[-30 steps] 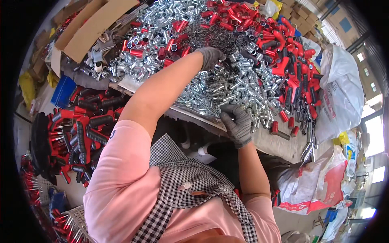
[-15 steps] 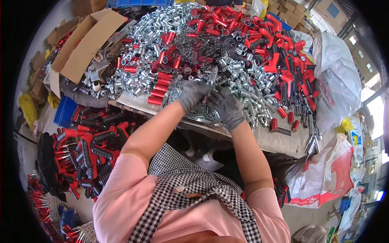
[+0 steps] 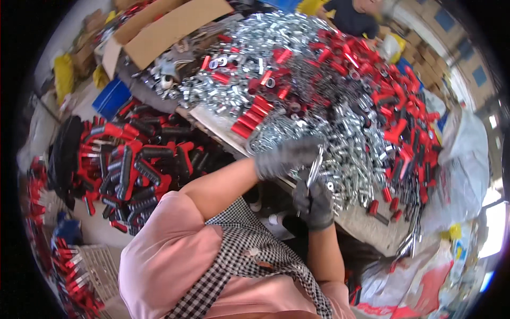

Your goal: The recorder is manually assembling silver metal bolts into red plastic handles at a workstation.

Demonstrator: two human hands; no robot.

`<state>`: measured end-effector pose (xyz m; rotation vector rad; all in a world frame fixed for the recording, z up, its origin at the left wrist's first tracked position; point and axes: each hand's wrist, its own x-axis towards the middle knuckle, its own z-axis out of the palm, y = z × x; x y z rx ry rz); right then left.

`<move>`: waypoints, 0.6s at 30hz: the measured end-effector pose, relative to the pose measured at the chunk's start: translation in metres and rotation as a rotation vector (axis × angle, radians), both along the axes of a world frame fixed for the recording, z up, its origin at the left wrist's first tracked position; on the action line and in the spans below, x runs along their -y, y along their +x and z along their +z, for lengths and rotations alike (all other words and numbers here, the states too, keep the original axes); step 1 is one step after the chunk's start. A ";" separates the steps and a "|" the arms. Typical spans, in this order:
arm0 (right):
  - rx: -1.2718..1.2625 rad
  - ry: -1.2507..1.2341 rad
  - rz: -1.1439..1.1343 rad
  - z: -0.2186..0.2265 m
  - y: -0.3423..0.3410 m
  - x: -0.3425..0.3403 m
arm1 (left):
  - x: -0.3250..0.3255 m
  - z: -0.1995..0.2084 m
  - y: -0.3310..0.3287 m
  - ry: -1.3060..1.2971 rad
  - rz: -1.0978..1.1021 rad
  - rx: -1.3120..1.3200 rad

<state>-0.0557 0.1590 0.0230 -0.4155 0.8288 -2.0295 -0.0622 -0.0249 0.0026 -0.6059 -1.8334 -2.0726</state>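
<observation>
My right hand (image 3: 314,203), in a dark grey glove, is closed around a slim shiny metal rod (image 3: 315,168) that sticks up from the fingers. What the rod belongs to cannot be made out. My left hand (image 3: 287,157), gloved alike, reaches across just left of the rod's upper part. Motion smears its fingers, so their grip is unclear. Beyond both hands lies a heap of small silver metal fittings (image 3: 355,175). A short row of red tubes (image 3: 252,118) lies left of it, near the table edge.
Dark wire springs (image 3: 313,80) and red-and-black handles (image 3: 406,133) are heaped farther back on the table (image 3: 210,125). More red-and-black handles (image 3: 133,165) fill the area at my left, beside a blue bin (image 3: 111,98). A cardboard box (image 3: 175,29) sits far left; a person (image 3: 353,18) is at the back.
The view has turned, so the table shows slanted. My hands have drawn back from the heap toward the table's front edge, and the metal rod now shows clearly in my right hand.
</observation>
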 end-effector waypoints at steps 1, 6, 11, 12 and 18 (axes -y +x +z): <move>0.028 -0.035 0.076 -0.004 0.004 -0.001 | -0.007 0.028 0.013 0.082 -0.080 0.173; -0.025 -0.060 0.150 -0.013 0.015 0.005 | -0.011 0.045 0.041 0.205 -0.141 0.342; -0.402 0.172 -0.213 -0.043 0.030 0.008 | -0.008 0.033 0.044 -0.107 0.169 0.117; -0.406 0.171 -0.223 -0.045 0.032 0.010 | -0.012 0.031 0.040 -0.058 0.116 0.080; -0.179 0.102 -0.246 -0.033 0.033 0.018 | -0.006 0.033 0.037 0.168 -0.118 0.038</move>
